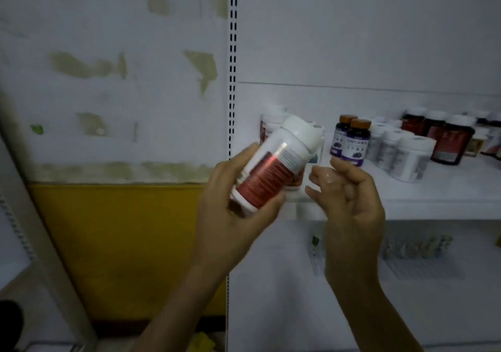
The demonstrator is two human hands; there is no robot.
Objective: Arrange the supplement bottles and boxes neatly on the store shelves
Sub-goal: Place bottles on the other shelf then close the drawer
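Our left hand (pixel 230 216) grips the red-labelled white bottle (pixel 273 167), fingers wrapped round its lower body. The bottle is tilted, cap up and to the right, in the air before the left end of the shelf (pixel 433 202). Our right hand (pixel 352 197) hovers just beside it, fingers loosely curled, grasping nothing.

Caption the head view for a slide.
Left hand holds a tilted red-labelled bottle before the shelf; right hand open beside it.

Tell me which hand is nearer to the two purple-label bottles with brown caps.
Right. The right hand is just in front of the purple-label bottles; the left hand holds a red-label bottle further left.
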